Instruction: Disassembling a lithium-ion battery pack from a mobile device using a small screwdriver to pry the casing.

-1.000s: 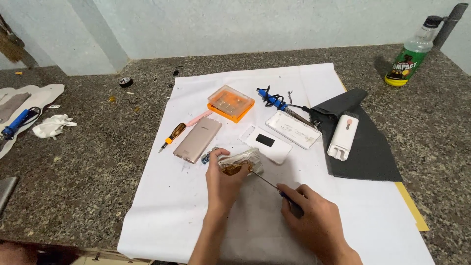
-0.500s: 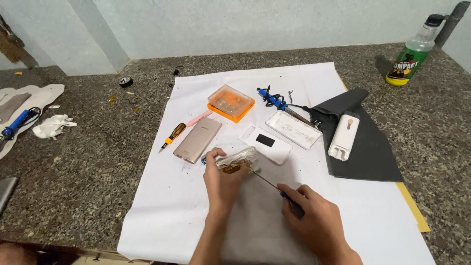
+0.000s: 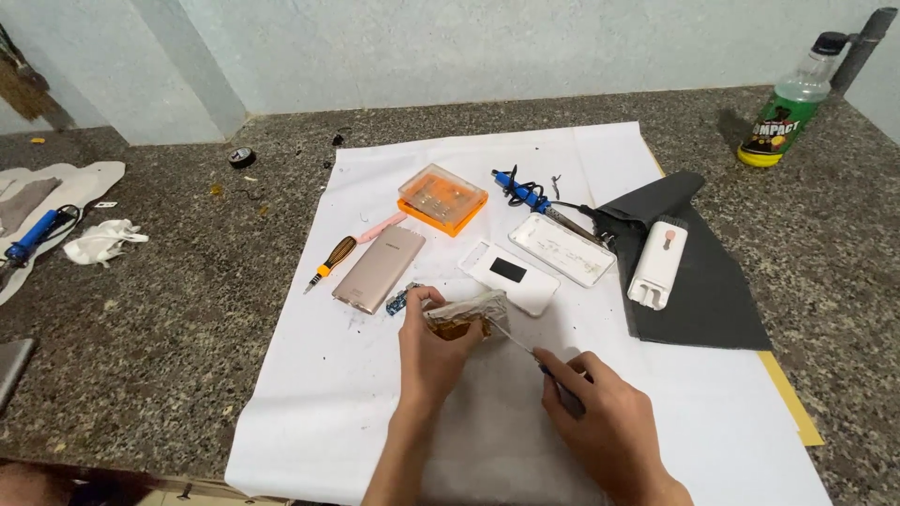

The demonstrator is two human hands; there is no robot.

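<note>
your left hand [image 3: 433,351] gripping the silvery foil pack [image 3: 466,315], right hand [image 3: 600,422] pinching a thin tool [image 3: 525,349], tip touching the pack, on white paper [image 3: 309,394]

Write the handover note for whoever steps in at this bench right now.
Left hand: pins the silver pouch cell on the white sheet.
Right hand: grips a thin tool, tip at the cell's edge.
Nearby: gold case, white cover, white tray, orange bit box, screwdriver.
Done: the casing lies open in parts.
Left: the cell remains under the tool.
</note>
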